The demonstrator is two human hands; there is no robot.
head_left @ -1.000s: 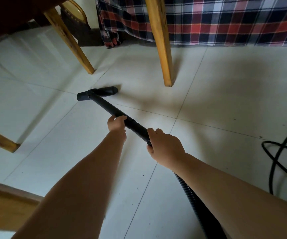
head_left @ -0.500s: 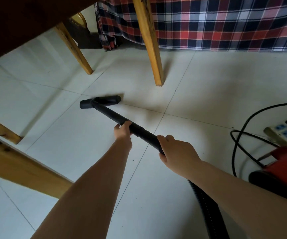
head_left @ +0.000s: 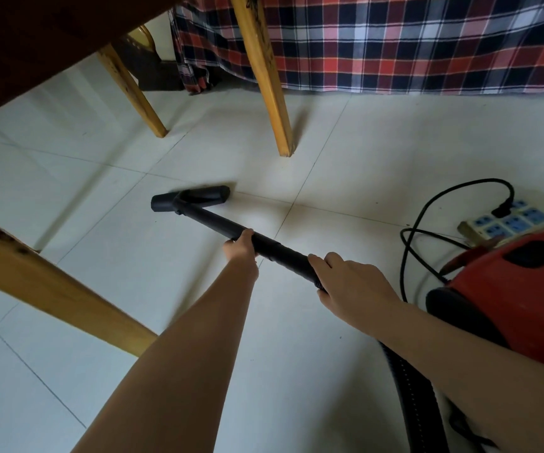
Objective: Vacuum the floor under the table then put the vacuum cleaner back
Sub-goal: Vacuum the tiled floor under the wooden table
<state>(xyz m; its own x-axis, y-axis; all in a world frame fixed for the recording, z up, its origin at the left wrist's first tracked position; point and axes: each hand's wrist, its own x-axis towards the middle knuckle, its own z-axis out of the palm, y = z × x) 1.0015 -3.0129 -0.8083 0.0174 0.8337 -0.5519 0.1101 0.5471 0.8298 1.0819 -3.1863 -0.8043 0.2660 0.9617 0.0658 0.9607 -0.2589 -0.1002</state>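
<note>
A black vacuum tube [head_left: 215, 220] runs from my hands to a black floor nozzle [head_left: 192, 198] lying on the white tiles. My left hand [head_left: 241, 248] grips the tube partway down. My right hand [head_left: 345, 282] grips its upper end, where the ribbed black hose [head_left: 411, 384] begins. The red vacuum cleaner body [head_left: 512, 289] sits on the floor at the right. The dark table top [head_left: 35, 37] fills the upper left corner, with its wooden legs [head_left: 264, 76] standing beyond the nozzle.
A wooden beam [head_left: 45, 282] crosses the left foreground. A power strip [head_left: 509, 220] with a black cord [head_left: 407, 256] plugged in lies right of the nozzle. A plaid cloth [head_left: 411, 44] hangs at the back. Another wooden leg [head_left: 130, 89] stands far left.
The nozzle has been drawn back toward me, away from the table legs. The view has shifted right, bringing the red vacuum body and the power strip fully into sight.
</note>
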